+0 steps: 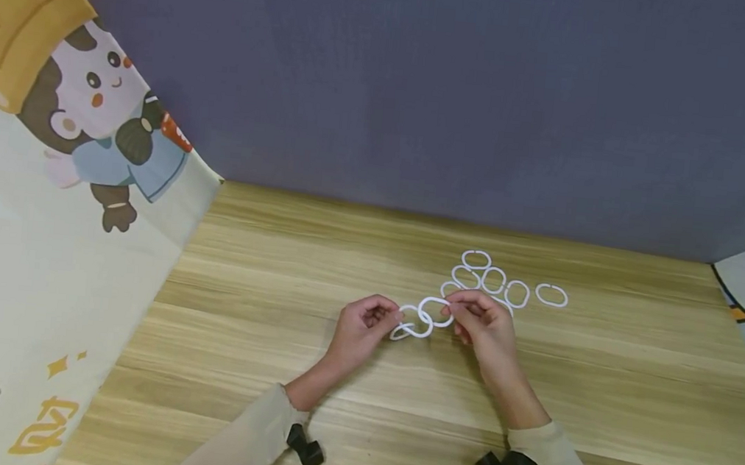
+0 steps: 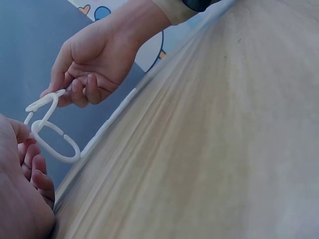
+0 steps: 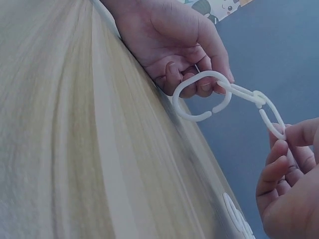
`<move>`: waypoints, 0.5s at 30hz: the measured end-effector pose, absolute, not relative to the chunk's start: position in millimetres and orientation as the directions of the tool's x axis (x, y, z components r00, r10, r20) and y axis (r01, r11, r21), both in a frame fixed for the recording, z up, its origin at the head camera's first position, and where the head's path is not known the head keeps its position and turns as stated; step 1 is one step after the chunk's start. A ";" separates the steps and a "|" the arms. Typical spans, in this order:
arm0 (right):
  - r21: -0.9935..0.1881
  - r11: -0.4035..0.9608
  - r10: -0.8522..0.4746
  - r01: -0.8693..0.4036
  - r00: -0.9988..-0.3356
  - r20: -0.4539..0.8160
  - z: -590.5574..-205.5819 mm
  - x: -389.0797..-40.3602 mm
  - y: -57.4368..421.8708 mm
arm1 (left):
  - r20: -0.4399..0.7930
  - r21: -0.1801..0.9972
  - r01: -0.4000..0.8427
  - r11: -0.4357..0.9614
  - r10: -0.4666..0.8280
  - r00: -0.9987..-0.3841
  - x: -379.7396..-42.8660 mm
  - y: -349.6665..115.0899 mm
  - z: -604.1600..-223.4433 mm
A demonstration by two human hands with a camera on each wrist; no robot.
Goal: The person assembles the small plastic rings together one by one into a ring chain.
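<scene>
Three white plastic chain links are joined in a short chain held up between the two hands. My left hand (image 1: 359,329) pinches the middle link (image 3: 242,93) between thumb and forefinger. From that one hangs an end link (image 3: 175,104), with a small gap in its side. My right hand (image 1: 491,335) grips the other end link (image 1: 436,299) by its far end. A gap in this link shows beside the middle link in the right wrist view. The fingertips hide parts of the links.
Several loose white links (image 1: 477,252) lie clustered just beyond my right hand, partly hidden by it. One more link (image 1: 550,305) lies to their right. All are on a wood-grain table (image 1: 264,252), with a dark blue panel (image 1: 423,104) behind and a cartoon-printed panel (image 1: 7,230) at left.
</scene>
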State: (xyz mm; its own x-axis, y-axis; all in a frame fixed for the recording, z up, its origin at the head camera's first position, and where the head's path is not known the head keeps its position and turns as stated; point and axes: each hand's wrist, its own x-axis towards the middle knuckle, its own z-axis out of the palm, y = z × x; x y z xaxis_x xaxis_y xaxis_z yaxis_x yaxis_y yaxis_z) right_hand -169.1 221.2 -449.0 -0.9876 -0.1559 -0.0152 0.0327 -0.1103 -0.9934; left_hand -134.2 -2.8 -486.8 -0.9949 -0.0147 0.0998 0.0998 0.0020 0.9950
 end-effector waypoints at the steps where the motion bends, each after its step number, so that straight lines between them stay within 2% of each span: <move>1: -0.994 -0.107 -0.159 0.033 -0.987 -0.016 -448.8 -169.0 221.5 | 0.095 0.995 0.095 0.004 -0.017 -0.995 -134.3 -3.4 -487.2; 15: -0.995 -0.101 -0.142 0.021 -0.990 -0.006 -438.1 -164.9 222.1 | 0.099 0.990 0.104 0.096 0.054 -0.994 -135.0 -6.1 -487.5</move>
